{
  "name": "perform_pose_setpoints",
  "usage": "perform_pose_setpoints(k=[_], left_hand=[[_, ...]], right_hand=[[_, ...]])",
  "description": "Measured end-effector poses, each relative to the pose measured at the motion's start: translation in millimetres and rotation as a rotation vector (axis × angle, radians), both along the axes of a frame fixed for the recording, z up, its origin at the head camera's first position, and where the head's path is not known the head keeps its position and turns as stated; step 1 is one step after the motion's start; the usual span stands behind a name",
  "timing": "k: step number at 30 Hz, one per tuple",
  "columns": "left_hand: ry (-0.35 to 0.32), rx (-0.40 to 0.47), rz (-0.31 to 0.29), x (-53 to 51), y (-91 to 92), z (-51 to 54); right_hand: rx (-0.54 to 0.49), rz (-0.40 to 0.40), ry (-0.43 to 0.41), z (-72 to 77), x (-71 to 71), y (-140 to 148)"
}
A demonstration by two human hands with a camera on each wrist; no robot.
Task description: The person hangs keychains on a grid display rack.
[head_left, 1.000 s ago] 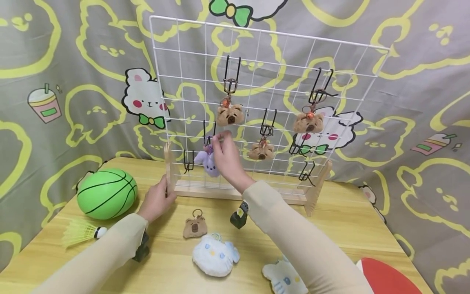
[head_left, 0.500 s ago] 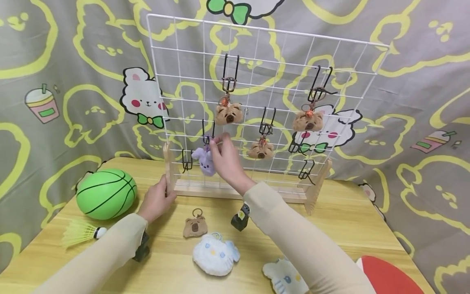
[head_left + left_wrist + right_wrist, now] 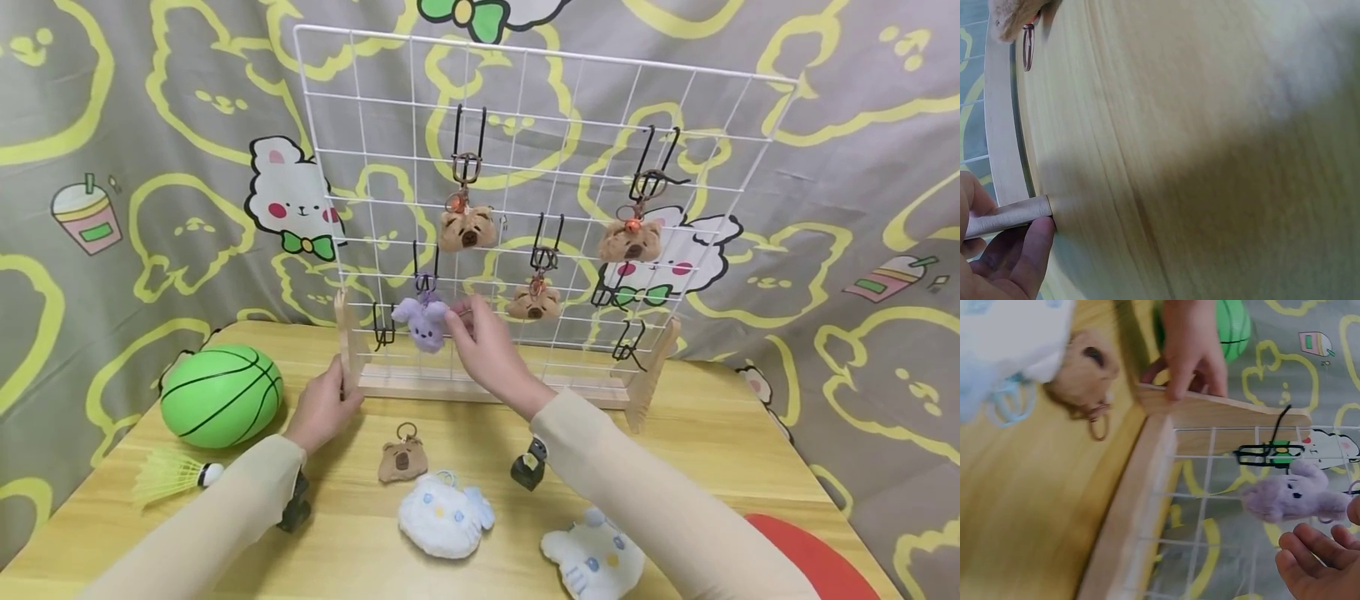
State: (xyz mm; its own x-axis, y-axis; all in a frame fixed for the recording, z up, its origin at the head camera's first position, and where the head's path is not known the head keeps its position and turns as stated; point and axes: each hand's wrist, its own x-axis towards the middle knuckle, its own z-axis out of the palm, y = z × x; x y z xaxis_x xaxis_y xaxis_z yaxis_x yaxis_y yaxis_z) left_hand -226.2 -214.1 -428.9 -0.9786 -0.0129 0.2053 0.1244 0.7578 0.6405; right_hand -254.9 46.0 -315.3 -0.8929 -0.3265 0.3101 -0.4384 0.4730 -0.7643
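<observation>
A purple plush keychain with floppy ears hangs from a black hook on the white wire grid. Just right of it is my right hand, thumb near one ear; in the right wrist view its fingers are loosely bent with a gap to the thumb and nothing between. Whether the thumb touches the plush is unclear. My left hand grips the left wooden upright of the stand; in the left wrist view, thumb and fingers press its two sides. Brown bear keychains hang on other hooks.
On the table lie a brown bear keychain, two white cat plushes and a shuttlecock. A green ball stands at left, and a red rounded object at front right. Bare hooks are low on the grid.
My right hand has come away from the top of the purple plush keychain, moving right and slightly down. The keychain now hangs facing forward in plain view. My left hand keeps its place on the upright.
</observation>
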Motion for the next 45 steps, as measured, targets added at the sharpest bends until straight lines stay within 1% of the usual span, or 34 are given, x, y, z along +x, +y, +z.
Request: perform_pose_setpoints(k=[2,4,6,8,11,13,15,17,21,25,30,33,40,45], left_hand=[[0.005,-0.005,0.002,0.6,-0.5,1.1],[0.009,-0.011,0.006,0.9,-1.0,1.9],[0.012,-0.016,0.010,0.8,-1.2,2.4],[0.010,-0.016,0.011,-0.3,-1.5,2.2],[0.010,-0.013,0.005,-1.2,-1.4,1.9],[0.012,-0.012,0.006,-1.3,-1.7,1.2],[0.015,-0.014,0.008,-0.8,-2.0,0.8],[0.016,-0.017,0.009,-0.4,-2.4,0.5],[0.016,-0.028,0.008,0.0,-2.6,1.1],[0.018,-0.031,0.005,-0.5,-2.1,1.6],[0.026,-0.027,0.002,-1.5,-0.1,0.7],[0.028,-0.024,-0.002,-1.6,1.1,0.8],[0.016,-0.014,-0.009,1.1,1.8,2.8],[0.019,-0.019,-0.008,2.9,2.4,3.0]], right_hand=[[0.035,0.022,0.004,-5.9,4.4,6.9],[0.079,0.062,-0.003,-13.2,9.2,13.5],[0.147,0.116,-0.006,-22.1,14.4,19.7],[0.215,0.190,-0.020,-31.8,19.9,25.1],[0.309,0.312,-0.071,-48.5,27.8,31.5],[0.350,0.380,-0.118,-60.0,32.4,34.1],[0.381,0.430,-0.160,-70.0,36.2,36.1],[0.402,0.463,-0.197,-77.8,39.0,37.3],[0.415,0.505,-0.252,-85.1,41.7,38.0],[0.457,0.544,-0.276,-88.1,40.9,35.2],[0.560,0.599,-0.251,-90.3,39.3,31.0],[0.600,0.596,-0.226,-90.4,40.7,29.7],[0.654,0.556,-0.219,-90.7,45.1,28.4],[0.639,0.557,-0.278,-89.8,45.8,30.0]])
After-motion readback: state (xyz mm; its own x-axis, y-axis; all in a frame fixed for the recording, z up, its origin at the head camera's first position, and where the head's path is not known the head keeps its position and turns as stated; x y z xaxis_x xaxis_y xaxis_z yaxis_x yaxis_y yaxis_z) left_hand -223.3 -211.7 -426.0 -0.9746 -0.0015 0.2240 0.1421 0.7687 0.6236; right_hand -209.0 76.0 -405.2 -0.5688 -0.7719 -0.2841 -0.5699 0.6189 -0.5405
